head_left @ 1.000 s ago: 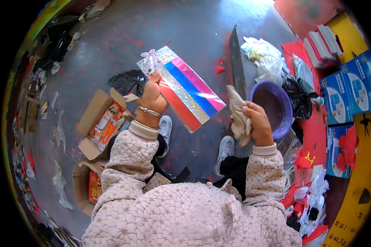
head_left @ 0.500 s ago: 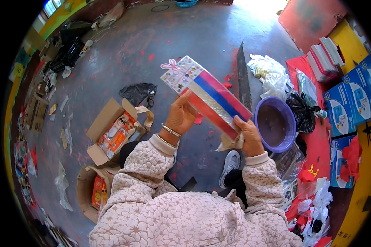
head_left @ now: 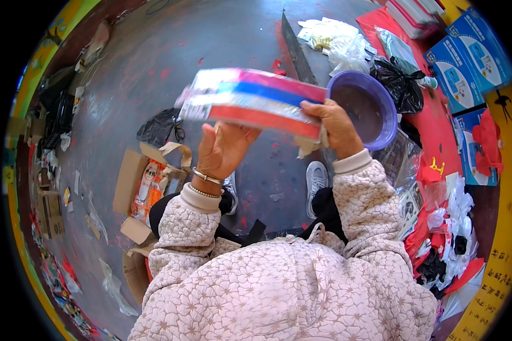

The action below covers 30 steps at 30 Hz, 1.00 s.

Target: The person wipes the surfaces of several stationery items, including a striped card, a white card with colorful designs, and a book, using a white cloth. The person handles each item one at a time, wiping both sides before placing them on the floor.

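Note:
A flat rectangular panel with pink, blue, silver and red stripes (head_left: 256, 98) is held up in front of me, nearly level. Its left end is pale and patterned, smeared by motion. My right hand (head_left: 338, 126) grips the right end, thumb on the face. A tan, ragged scrap (head_left: 309, 145) hangs beneath that end, by my right fingers. Below the panel's lower edge is my left hand (head_left: 226, 149), thumb and fingers apart. Its fingertips reach up to or behind that edge; whether they touch is unclear. A bangle (head_left: 207, 176) and a beaded bracelet circle my left wrist.
A purple basin (head_left: 388, 126) of murky liquid stands at right, beside a black plastic bag (head_left: 404, 91). Cardboard boxes (head_left: 129, 176) with orange packets sit at left. A dark upright strip (head_left: 297, 54) rises beyond the panel. Plastic bags and red cloth lie along the right.
The panel has swung from a steep diagonal toward level and shifted left. My left hand has let go of its lower edge and opened. The view has turned somewhat.

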Tool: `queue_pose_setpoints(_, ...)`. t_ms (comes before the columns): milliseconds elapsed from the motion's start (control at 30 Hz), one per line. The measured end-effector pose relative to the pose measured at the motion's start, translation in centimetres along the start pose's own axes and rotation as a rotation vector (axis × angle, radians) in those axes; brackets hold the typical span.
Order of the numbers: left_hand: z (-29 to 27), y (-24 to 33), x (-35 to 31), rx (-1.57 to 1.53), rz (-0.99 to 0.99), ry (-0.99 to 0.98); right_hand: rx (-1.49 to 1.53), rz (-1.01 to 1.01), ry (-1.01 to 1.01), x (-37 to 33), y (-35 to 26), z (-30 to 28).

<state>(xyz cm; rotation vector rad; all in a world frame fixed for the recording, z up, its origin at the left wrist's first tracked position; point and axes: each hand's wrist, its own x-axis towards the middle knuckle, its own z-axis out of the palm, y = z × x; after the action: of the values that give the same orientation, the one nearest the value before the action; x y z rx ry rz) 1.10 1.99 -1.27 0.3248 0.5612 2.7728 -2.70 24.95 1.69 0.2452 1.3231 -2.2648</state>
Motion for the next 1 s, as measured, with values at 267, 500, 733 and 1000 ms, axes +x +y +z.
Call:
queue_pose_setpoints(267,-1.2,0.0,0.6,-0.201,-0.034,0.327,0.041,0.009,0.047,0.4,1.7,1.3)
queue_pose_setpoints(500,-2.6,1.2,0.7,-0.277,-0.008,0.459,0.339,-0.152,0.367,1.6,-1.2,-3.8)
queue_pose_setpoints(733,-1.6,0.5,0.9,-0.336,-0.120,0.327,-0.982,-1.060,0.298,0.7,1.6,2.3)
queue_pose_setpoints(1000,-2.4,3.3,0.5,-0.454,0.003,0.212,-1.264,-0.476,0.776,1.7,-0.2,-2.5)
